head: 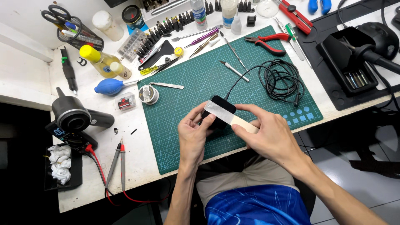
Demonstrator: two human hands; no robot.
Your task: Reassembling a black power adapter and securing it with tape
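Your left hand (192, 132) clamps the black box (218, 111) from its side, steadying it just above the green mat (200, 79). Your right hand (266, 133) pinches a flat pale strip (228, 118) laid across the box's top — held low so the strip lies flush. A black cable (280, 78) trails from the box to a coil beyond, clear of your fingers. Red pliers (268, 42) lie farther back.

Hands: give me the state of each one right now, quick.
Left hand: closed on the small black device, fingers wrapped around its left side.
Right hand: closed, pinching the flat pale strip laid across the device.
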